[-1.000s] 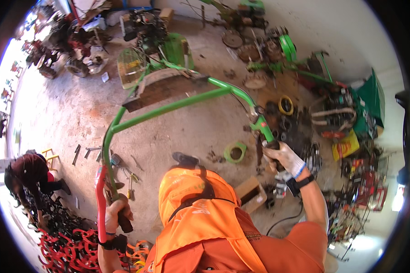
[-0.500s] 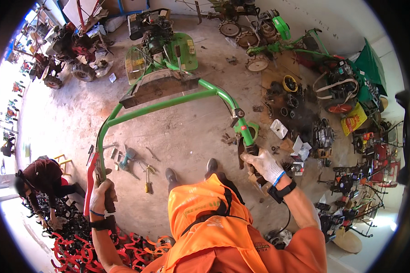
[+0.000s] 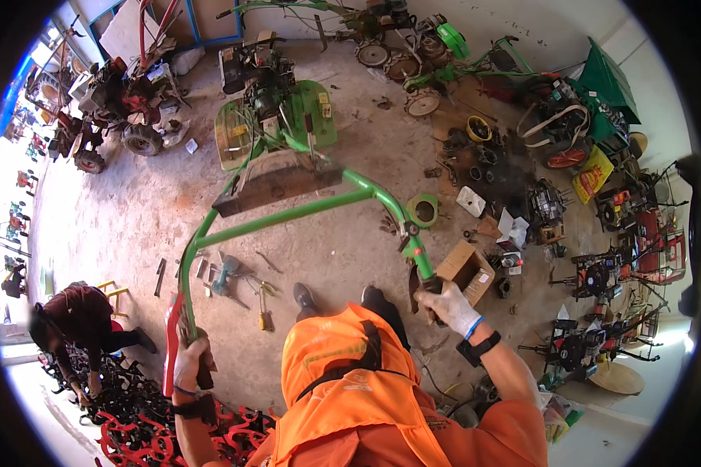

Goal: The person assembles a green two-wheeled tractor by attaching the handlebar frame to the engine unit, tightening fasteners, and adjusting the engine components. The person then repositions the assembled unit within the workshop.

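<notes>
Both my hands hold the green handlebar (image 3: 288, 210) of a walk-behind tiller, whose engine (image 3: 266, 92) and green fenders (image 3: 319, 110) stand ahead of me. My gloved left hand (image 3: 190, 362) is closed around the left grip, with a long red lever (image 3: 172, 342) alongside it. At the right end, my gloved right hand (image 3: 453, 306) wraps the black grip; a dark lever (image 3: 413, 289) hangs next to it. A dark, curved plate (image 3: 284, 185) spans the bar near the engine. An open cardboard box (image 3: 466, 268) lies on the floor just beyond my right hand.
A power tool (image 3: 226, 276) and hand tools lie on the floor between my arms. At left a person (image 3: 78, 319) bends over piled red and black tiller blades (image 3: 144, 436). Greasy parts and a yellow bowl (image 3: 479, 128) are at right; more machines (image 3: 576, 342) line the walls.
The view has turned slightly, and the handlebar appears a little lower. More of the cardboard box shows beside my right hand. Both hands keep their hold.
</notes>
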Demonstrator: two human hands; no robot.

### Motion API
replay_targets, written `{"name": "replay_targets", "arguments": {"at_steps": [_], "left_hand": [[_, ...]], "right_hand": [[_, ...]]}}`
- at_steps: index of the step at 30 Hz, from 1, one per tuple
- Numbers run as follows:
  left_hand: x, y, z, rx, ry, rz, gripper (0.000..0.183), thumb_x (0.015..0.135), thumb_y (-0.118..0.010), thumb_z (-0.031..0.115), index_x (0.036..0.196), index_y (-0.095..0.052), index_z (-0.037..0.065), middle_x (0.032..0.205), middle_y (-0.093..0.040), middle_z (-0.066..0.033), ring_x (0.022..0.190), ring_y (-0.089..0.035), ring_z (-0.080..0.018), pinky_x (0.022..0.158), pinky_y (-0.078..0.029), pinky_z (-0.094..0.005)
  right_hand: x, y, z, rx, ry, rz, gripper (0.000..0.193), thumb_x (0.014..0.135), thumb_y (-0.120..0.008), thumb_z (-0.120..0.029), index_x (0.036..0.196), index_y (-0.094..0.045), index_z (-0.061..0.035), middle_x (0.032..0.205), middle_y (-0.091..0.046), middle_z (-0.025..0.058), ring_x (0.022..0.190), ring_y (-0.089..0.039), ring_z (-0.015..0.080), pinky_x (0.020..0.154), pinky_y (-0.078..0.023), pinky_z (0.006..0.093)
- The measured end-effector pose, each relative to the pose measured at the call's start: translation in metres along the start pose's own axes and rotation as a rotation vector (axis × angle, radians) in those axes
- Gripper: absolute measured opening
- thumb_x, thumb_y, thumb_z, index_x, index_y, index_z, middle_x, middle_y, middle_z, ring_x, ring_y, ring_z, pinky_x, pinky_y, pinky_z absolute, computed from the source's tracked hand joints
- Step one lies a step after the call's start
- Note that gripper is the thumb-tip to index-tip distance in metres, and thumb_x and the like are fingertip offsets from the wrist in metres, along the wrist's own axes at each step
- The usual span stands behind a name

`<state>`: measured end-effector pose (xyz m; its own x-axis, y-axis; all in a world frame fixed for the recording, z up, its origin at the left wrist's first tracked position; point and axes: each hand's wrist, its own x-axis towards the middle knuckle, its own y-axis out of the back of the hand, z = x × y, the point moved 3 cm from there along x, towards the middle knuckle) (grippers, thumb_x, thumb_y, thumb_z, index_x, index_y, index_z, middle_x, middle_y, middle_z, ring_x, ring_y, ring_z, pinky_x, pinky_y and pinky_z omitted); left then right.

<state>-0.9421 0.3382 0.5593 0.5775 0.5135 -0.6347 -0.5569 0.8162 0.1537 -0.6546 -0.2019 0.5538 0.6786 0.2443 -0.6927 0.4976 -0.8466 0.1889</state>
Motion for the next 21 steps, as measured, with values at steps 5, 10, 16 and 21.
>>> {"name": "replay_targets", "arguments": {"at_steps": [5,10,16,21], "left_hand": [[-0.062,-0.008,-0.049,-0.079,0.082,0.113,0.019,0.096,-0.067,0.013,0.114,-0.060,0.010,0.073,-0.057,-0.0024,0.052,-0.057,-0.0163,0.045,-0.052,-0.0348],[-0.127,-0.019,-0.079,-0.120,0.080,0.167,0.029,0.092,-0.069,0.016,0.119,-0.059,0.008,0.072,-0.054,-0.0014,0.050,-0.052,-0.0160,0.044,-0.046,-0.0338],[-0.167,-0.007,-0.100,-0.076,0.012,0.083,0.023,0.090,-0.068,0.011,0.110,-0.061,0.004,0.062,-0.055,-0.0058,0.041,-0.052,-0.0217,0.040,-0.047,-0.0359],[-0.226,-0.019,-0.141,-0.262,0.163,0.228,0.019,0.089,-0.067,0.006,0.107,-0.062,0.003,0.061,-0.056,-0.0077,0.041,-0.053,-0.0228,0.040,-0.048,-0.0371]], "right_hand": [[-0.044,0.003,0.061,-0.037,-0.066,-0.101,0.023,0.102,-0.078,-0.022,0.112,-0.070,-0.0027,0.078,-0.070,0.0021,0.060,-0.067,0.0137,0.055,-0.055,0.0318],[-0.093,0.033,0.092,-0.083,-0.021,-0.158,0.029,0.104,-0.078,-0.023,0.119,-0.067,-0.0012,0.086,-0.072,0.0042,0.067,-0.066,0.0106,0.059,-0.058,0.0307],[-0.152,0.031,0.131,-0.129,-0.098,-0.090,0.053,0.096,-0.083,-0.039,0.130,-0.068,-0.0003,0.112,-0.075,0.0095,0.105,-0.070,0.0193,0.097,-0.057,0.0367],[-0.191,0.043,0.164,-0.200,-0.133,-0.029,0.053,0.094,-0.084,-0.036,0.128,-0.068,-0.0001,0.109,-0.076,0.0101,0.100,-0.071,0.0172,0.092,-0.058,0.0362]]}}
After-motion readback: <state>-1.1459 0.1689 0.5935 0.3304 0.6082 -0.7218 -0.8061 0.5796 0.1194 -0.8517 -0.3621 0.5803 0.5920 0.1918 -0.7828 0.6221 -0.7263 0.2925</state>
